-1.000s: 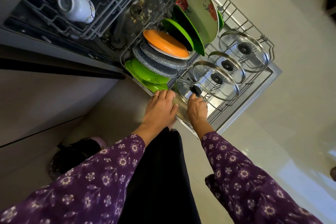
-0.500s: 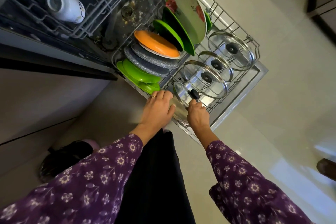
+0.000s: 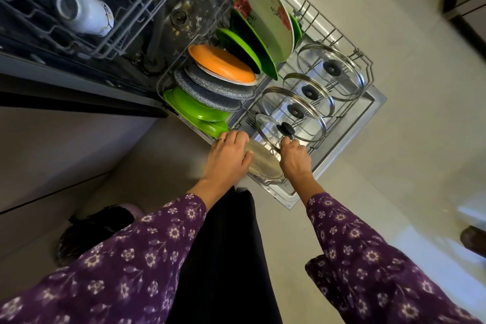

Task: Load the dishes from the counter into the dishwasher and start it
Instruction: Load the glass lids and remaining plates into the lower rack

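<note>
The dishwasher's lower rack (image 3: 366,60) is pulled out over the open door (image 3: 342,155). It holds green plates (image 3: 200,110), grey plates (image 3: 210,89), an orange plate (image 3: 221,63), a flowered white plate (image 3: 265,13) and several glass lids. My right hand (image 3: 294,158) pinches the rim of the nearest glass lid (image 3: 271,129), just below its black knob. My left hand (image 3: 228,155) grips a flat speckled beige dish (image 3: 263,163) at the rack's front edge, between both hands. The dish's near left part is hidden under my hand.
The upper rack (image 3: 110,16) sticks out at top left with white mugs (image 3: 84,13) and a steel utensil. Cabinet fronts run along the left. A dark bag (image 3: 89,231) lies on the pale floor by my left side. A dark cabinet edge (image 3: 462,8) shows at right.
The view drifted, shifting the rack in frame. My right hand slid from the lid's knob down to its rim. My left hand stayed on the beige dish, which now shows more between the hands.
</note>
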Available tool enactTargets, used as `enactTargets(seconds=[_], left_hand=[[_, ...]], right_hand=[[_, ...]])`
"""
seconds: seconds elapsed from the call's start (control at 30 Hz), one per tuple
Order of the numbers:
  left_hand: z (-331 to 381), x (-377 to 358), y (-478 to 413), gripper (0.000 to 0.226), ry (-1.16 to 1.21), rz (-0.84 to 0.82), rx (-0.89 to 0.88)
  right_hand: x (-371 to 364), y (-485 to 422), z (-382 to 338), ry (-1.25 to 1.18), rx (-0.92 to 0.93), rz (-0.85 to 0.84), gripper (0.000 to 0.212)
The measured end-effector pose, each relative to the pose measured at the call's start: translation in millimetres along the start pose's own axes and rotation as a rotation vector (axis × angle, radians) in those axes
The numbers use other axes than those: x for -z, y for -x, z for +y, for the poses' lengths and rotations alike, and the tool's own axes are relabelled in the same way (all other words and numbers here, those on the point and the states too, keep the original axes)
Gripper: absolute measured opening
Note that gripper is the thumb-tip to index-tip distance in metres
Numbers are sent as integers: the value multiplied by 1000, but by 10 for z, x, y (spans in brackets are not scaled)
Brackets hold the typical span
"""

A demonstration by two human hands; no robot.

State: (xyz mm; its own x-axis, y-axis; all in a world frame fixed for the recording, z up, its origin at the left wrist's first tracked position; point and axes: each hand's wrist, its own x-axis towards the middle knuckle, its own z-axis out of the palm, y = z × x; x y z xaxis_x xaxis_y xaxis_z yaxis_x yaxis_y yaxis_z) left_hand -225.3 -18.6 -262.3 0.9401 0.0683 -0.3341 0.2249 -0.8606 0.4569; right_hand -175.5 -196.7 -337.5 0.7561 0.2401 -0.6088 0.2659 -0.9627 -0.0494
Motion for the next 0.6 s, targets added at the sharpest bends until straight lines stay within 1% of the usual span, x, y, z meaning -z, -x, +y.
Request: enactTargets(seconds=[0.23,0.37,0.6], left_hand=[[-29,-31,-44,21,13,-20,7],[-21,-19,-39,20,19,-22,1],[-27,-14,-88,20,23,-15,9]], right_hand=[[-52,-23,64,-27,1,-41,26],[-40,34,133,20,38,-63,31],[-62,1,186,46,57,-72,26]])
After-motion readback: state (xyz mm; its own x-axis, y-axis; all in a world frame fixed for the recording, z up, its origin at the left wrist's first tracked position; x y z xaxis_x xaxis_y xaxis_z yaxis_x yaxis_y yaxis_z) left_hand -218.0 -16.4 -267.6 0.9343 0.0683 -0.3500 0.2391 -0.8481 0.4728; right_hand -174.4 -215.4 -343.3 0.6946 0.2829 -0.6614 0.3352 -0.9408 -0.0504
